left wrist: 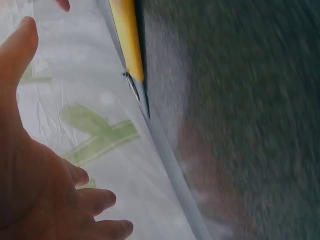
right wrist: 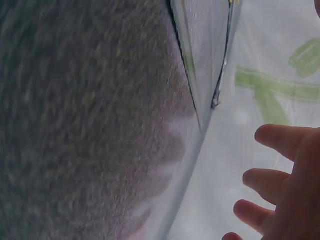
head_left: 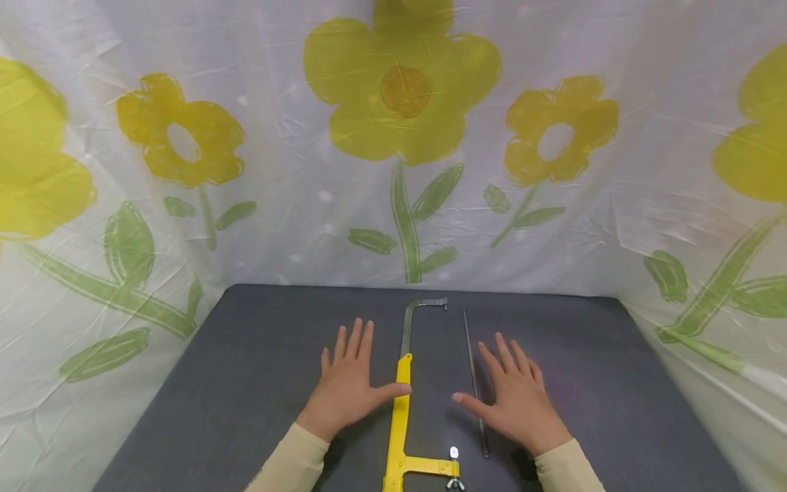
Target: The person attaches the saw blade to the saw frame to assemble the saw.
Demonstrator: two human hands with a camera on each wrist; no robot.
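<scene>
A hacksaw frame (head_left: 399, 424) with a yellow body and a bent grey metal bar lies lengthwise on the dark table, no blade mounted in it. At its near end, a yellow side arm carries a wing nut (head_left: 455, 483). To the right lies a thin, loose hacksaw blade (head_left: 473, 369), roughly parallel to the frame. My left hand (head_left: 347, 393) is held over the table with fingers spread, its thumb overlapping the yellow body in the head view. Fingers also spread, my right hand (head_left: 519, 403) hovers beside the blade, its thumb reaching across it in that view. Neither hand holds anything.
The dark table (head_left: 264, 362) has a straight far edge and slanting sides. A white curtain (head_left: 277, 225) with large yellow flowers and green leaves hangs behind it and along both sides.
</scene>
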